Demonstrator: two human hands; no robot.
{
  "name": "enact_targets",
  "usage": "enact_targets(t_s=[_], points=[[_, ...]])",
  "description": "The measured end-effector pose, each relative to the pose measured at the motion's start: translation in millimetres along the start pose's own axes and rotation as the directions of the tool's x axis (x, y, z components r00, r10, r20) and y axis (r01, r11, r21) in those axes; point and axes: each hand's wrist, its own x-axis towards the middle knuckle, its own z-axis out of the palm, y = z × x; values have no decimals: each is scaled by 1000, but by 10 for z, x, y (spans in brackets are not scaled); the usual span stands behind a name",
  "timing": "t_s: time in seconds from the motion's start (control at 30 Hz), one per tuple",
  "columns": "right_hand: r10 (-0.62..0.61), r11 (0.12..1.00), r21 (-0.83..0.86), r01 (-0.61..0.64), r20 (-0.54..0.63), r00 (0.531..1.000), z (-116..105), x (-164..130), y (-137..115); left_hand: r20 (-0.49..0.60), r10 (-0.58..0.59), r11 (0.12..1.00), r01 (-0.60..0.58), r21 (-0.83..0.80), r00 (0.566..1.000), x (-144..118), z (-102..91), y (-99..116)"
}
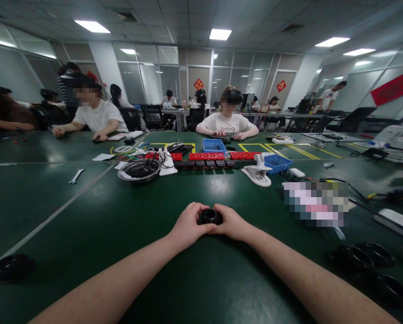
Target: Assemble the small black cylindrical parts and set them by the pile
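Black ring point(210, 221), hole facing up, is held between left hand point(188, 225) and right hand point(231, 223); contact with the green table point(147, 279) cannot be told. Left fingers are curled narrowly on its nine-o'clock side, right fingers likewise at three o'clock. From the ring: blue tray point(214, 145) at twelve, white clamp point(260, 175) between one and two, further black rings point(345, 260) near four, metal bowl point(137, 180) at ten.
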Motion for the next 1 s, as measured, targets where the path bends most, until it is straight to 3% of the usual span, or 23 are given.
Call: enact_targets(t_s=[0.1,0.2,0.27,0.37,0.5,0.7,1.0], points=[[63,967,-232,-107,-189,980,114,13,-89,-160,-29,996,41,75,987,1,68,13],[28,944,-310,-108,-252,967,148,0,-147,-178,-10,995,28,94,984,23,66,0],[-48,970,-242,-5,-214,976,111,-24,-137,-128,23,996,-12,83,992,33,21,-14],[-149,989,-28,148,-62,987,10,-56,-60,15,76,996,-77,49,997,32,-78,-32],[-220,961,194,197,106,970,-86,-55,38,168,97,995,-93,-34,981,22,-171,-45],[-263,964,67,257,107,959,-112,-25,39,218,91,990,-64,-128,972,46,-167,-76],[-281,958,106,267,149,948,-145,-20,50,222,126,984,-93,-152,967,66,-163,-142]])
